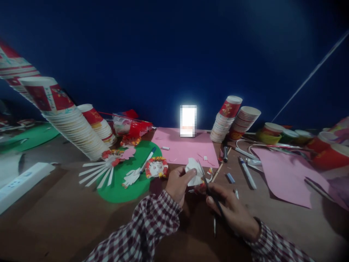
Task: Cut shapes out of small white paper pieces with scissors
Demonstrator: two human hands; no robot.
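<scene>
Leaning red-and-white paper cups [73, 120], their small lettering unreadable, stand toward the brown wooden desk's [68, 222] far-left corner; next, white paper cutouts lie on a rounded green sheet [117, 193]. The left hand [177, 183] pinches an irregular white paper piece [192, 176], short of the far edge's pink sheet [180, 145]; the right hand [234, 209] grips a slim dark pointed tool [214, 194] beside it

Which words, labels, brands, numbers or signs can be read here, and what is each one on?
None can be read.
Tall leaning cup stack at left: marks down the pale stripe, too blurred.
Red-and-clear plastic packaging: possible print, too blurred.
Bright rectangle at the back: pixelated, nothing legible.
White marker at right: no lettering discernible.
</scene>
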